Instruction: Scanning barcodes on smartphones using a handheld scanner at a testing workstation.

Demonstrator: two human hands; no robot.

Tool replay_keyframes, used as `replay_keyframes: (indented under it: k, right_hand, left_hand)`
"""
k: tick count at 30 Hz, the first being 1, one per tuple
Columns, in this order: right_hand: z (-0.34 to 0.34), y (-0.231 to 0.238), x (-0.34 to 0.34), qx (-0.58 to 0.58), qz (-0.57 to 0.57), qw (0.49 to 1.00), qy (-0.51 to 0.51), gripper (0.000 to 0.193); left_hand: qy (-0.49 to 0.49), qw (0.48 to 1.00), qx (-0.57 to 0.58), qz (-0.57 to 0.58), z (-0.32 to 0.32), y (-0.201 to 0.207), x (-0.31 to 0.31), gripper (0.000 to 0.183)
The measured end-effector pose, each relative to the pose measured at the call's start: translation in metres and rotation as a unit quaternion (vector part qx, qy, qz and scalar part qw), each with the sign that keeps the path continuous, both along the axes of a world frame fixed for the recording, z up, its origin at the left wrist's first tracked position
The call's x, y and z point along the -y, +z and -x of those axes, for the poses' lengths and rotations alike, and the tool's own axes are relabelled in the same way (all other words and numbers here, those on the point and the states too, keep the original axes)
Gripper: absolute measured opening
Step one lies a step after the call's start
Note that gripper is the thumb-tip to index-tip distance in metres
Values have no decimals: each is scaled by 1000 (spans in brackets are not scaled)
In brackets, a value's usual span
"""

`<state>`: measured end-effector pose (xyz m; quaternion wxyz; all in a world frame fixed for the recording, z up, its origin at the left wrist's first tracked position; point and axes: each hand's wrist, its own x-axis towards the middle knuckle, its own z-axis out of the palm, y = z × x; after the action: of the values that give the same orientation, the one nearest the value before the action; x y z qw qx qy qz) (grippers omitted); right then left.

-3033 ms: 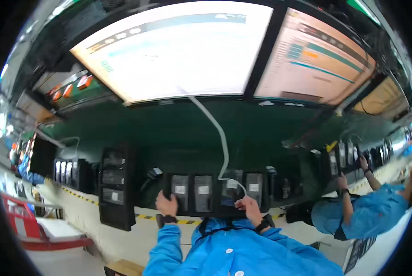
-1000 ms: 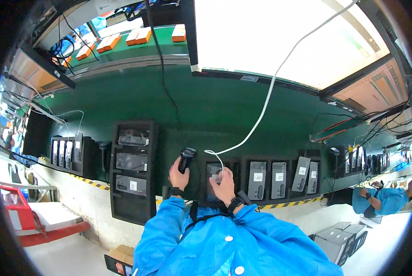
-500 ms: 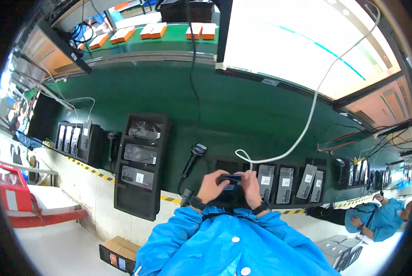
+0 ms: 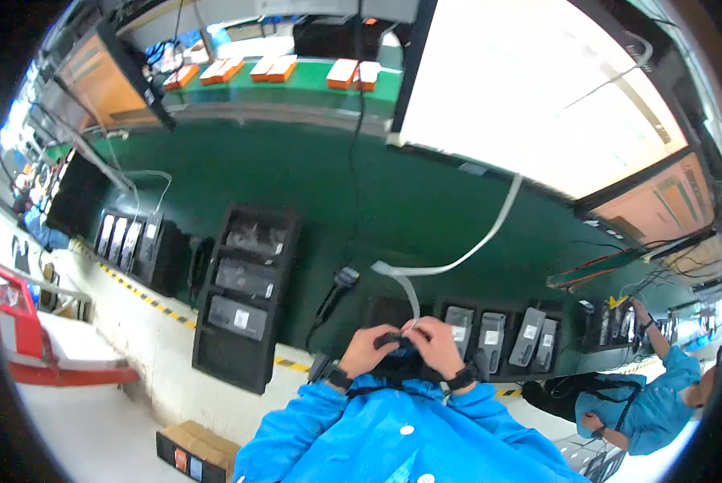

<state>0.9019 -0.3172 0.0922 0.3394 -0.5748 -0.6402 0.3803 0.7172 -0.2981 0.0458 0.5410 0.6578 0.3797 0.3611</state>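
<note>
Close in front of my body, my left hand (image 4: 368,351) is closed round a dark phone (image 4: 396,343), mostly covered by my fingers. Against the phone's other end, my right hand (image 4: 436,348) pinches the end of a white cable (image 4: 475,249). The fingers hide whether the plug sits in the phone. From there the cable loops over the green bench toward the large bright monitor (image 4: 538,97). Right of my hands, a black tray (image 4: 512,369) holds several grey phones (image 4: 491,334) with white labels.
To the left, a long black tray (image 4: 230,354) carries wrapped phones, with another phone rack (image 4: 127,241) beyond. A handheld scanner (image 4: 345,279) lies on the green bench (image 4: 256,161). Orange-and-white boxes (image 4: 272,68) line the back. At right, a person (image 4: 659,394) reaches toward other trays.
My head view has shifted slightly. The phone is now tilted and more covered by my fingers, and the cable's loop has swung left. The person at right has raised an arm to the trays.
</note>
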Motion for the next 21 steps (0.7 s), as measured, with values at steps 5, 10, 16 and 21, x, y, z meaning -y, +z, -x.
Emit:
replay_keyframes:
  k: [5, 10, 16, 21]
  right_hand:
    - [17, -8, 22, 10, -36, 999, -30, 13]
    - [17, -48, 26, -63, -86, 992, -64, 21]
    - [15, -65, 62, -119, -76, 941, -306, 42]
    - [-30, -63, 85, -82, -39, 954, -287, 33]
  left_hand:
    - [-39, 996, -49, 66, 10, 6, 8, 29]
    - [-47, 994, -87, 53, 11, 10, -6, 30]
    - [146, 988, -51, 3, -25, -36, -45, 45]
    - [118, 981, -76, -134, -21, 2, -39, 37]
